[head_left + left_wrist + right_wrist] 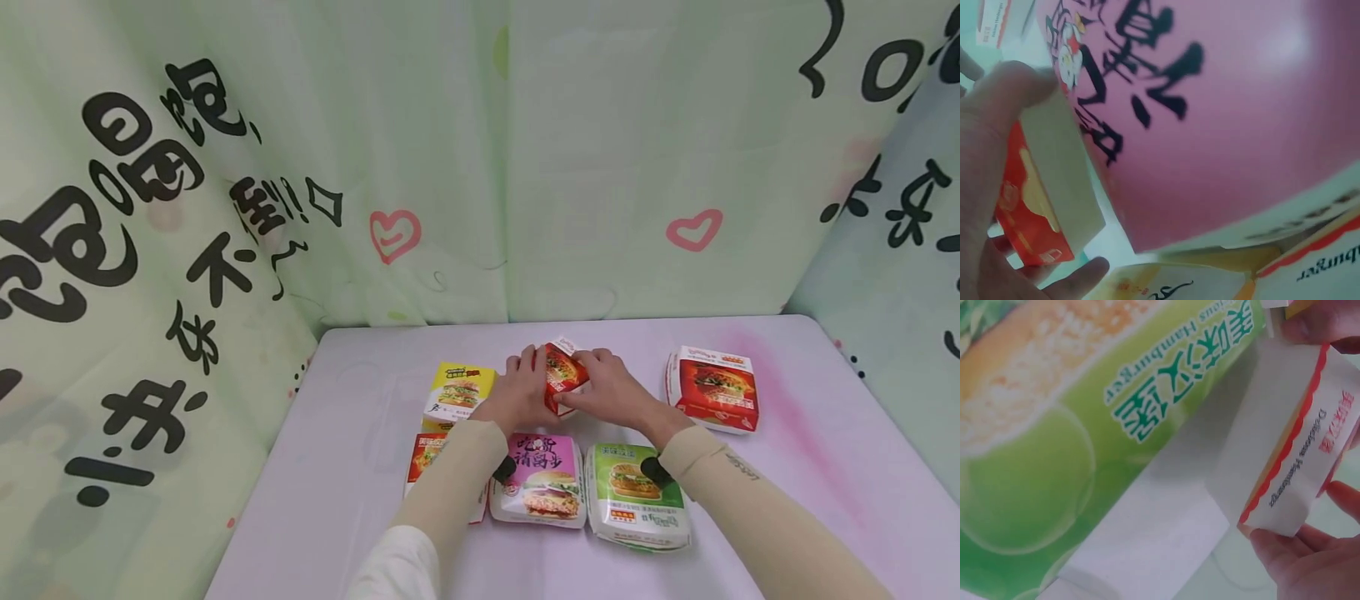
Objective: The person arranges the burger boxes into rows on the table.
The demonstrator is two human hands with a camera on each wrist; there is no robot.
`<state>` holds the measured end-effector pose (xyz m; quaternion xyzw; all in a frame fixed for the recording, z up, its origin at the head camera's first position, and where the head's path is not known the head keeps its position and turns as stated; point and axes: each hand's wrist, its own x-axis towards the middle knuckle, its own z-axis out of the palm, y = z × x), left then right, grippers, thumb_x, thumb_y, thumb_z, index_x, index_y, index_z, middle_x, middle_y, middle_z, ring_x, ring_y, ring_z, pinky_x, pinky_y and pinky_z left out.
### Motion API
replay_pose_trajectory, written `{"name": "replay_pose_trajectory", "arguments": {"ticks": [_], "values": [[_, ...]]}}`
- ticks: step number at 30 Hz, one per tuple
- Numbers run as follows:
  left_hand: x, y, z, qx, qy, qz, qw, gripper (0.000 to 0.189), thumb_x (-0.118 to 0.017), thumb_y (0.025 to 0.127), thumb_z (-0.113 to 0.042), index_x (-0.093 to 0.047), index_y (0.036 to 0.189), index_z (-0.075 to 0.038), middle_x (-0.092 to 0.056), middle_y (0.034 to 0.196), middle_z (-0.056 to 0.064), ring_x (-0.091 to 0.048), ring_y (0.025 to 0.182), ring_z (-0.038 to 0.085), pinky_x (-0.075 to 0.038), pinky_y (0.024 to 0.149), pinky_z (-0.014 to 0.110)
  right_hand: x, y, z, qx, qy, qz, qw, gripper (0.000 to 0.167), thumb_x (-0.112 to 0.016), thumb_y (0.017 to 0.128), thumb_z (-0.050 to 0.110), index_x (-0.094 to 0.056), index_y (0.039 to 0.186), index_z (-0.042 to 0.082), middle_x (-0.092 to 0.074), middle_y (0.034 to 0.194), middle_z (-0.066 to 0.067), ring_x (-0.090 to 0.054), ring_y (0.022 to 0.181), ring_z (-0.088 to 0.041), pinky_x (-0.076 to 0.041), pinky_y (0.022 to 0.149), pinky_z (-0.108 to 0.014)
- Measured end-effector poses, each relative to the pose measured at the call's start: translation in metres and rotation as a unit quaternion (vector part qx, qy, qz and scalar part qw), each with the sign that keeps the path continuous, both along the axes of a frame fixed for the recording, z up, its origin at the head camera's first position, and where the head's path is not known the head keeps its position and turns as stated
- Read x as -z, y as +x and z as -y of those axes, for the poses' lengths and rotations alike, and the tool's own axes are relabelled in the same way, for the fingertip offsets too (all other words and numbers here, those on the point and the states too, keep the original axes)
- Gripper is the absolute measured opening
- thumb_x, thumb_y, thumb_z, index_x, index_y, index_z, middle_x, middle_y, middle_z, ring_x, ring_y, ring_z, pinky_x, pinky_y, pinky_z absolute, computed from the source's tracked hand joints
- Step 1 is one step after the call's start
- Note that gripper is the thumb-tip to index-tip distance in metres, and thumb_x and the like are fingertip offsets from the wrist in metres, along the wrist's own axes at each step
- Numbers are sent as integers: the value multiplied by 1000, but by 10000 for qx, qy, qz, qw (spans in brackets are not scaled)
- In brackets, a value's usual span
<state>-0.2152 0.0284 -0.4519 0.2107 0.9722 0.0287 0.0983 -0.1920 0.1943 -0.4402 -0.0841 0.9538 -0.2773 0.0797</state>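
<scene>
Both hands are on a small red hamburger box [564, 377] at the middle of the table, tilted, with its top flap toward the back. My left hand [521, 392] grips its left side; in the left wrist view the thumb lies on the pale panel and fingertips [1085, 278] reach round below the red box [1035, 206]. On the other side my right hand [618, 396] holds it, thumb in front and fingers behind. In the right wrist view the white panel lettered "Delicious Hamburger" [1310, 456] sits between fingers. The hands partly cover the box.
In front lie a pink box [542, 483] and a green box [637, 496]. A yellow box [459, 392] is at the left, with a red-and-white box [423, 457] partly hidden by my left forearm. Another red box [712, 389] stands at the right. Curtains hang round the table [337, 467].
</scene>
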Motion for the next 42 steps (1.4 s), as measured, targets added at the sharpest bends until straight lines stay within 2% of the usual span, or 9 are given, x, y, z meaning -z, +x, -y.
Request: {"name": "replay_pose_trajectory", "arguments": {"ticks": [7, 15, 22, 25, 28, 32, 36, 39, 42], "values": [[2, -1, 2, 115, -288, -152, 9994, 117, -78, 74, -55, -8, 159, -16, -20, 163, 9, -33, 141, 29, -50, 106, 38, 1, -2, 4, 53, -183, 41, 9998, 68, -68, 90, 30, -42, 142, -4, -41, 144, -31, -47, 127, -43, -51, 101, -54], [1, 0, 0, 246, -183, -125, 9995, 117, -74, 74, -60, -7, 160, -16, -18, 163, 8, -29, 143, 26, -49, 107, 35, -3, -2, 5, 226, -189, 58, 9995, 63, -67, 90, 23, -43, 140, -7, -41, 143, -32, -49, 124, -44, -52, 99, -53], [2, 2, -8, 312, -208, -316, 9988, 113, -70, 78, -64, -14, 158, -9, -27, 160, 12, -32, 143, 28, -46, 111, 34, -4, -1, 6, 37, -99, -43, 9999, 48, -58, 95, 18, -49, 133, -9, -47, 138, -34, -54, 122, -44, -48, 103, -56], [3, 2, -10, 300, -293, -232, 9989, 111, -72, 77, -63, -17, 158, -11, -31, 157, 9, -34, 141, 25, -46, 110, 31, -5, -1, 7, -61, -36, -94, 9999, 44, -57, 95, 16, -52, 131, -8, -49, 136, -33, -56, 118, -41, -49, 102, -55], [2, 2, -11, 418, -310, -183, 9985, 107, -73, 78, -62, -20, 157, -14, -33, 157, 7, -34, 142, 23, -44, 111, 30, -4, 0, 6, -57, 151, -227, 9996, 42, -58, 94, 15, -54, 129, -8, -51, 134, -32, -56, 118, -40, -49, 102, -55], [-3, 2, -8, 670, -367, -58, 9971, 98, -73, 82, -56, -22, 158, -18, -28, 161, 7, -28, 148, 24, -40, 114, 31, -1, 2, 1, -153, 394, -433, 9982, 40, -60, 92, 12, -56, 126, -10, -52, 134, -31, -54, 122, -45, -46, 104, -57], [-10, 0, -6, 852, -339, -3, 9958, 80, -70, 91, -39, -27, 157, -28, -26, 162, 7, -24, 150, 26, -41, 114, 34, 1, 3, -5, -288, 504, -584, 9966, 41, -59, 90, 7, -56, 127, -10, -51, 135, -31, -52, 125, -48, -43, 106, -58], [-13, -1, -4, 912, -226, 97, 9955, 75, -70, 92, -25, -30, 155, -37, -27, 161, 4, -25, 149, 26, -47, 110, 37, 3, 4, -8, -232, 538, -480, 9971, 46, -61, 90, 6, -53, 132, -9, -47, 140, -31, -46, 129, -49, -40, 108, -60], [-14, -2, -2, 968, -147, 234, 9949, 79, -71, 91, -20, -30, 154, -43, -29, 161, 4, -29, 146, 26, -51, 104, 37, 4, 4, -10, -244, 625, -194, 9976, 56, -64, 87, 5, -47, 140, -6, -40, 148, -31, -40, 135, -51, -38, 109, -63]]}}
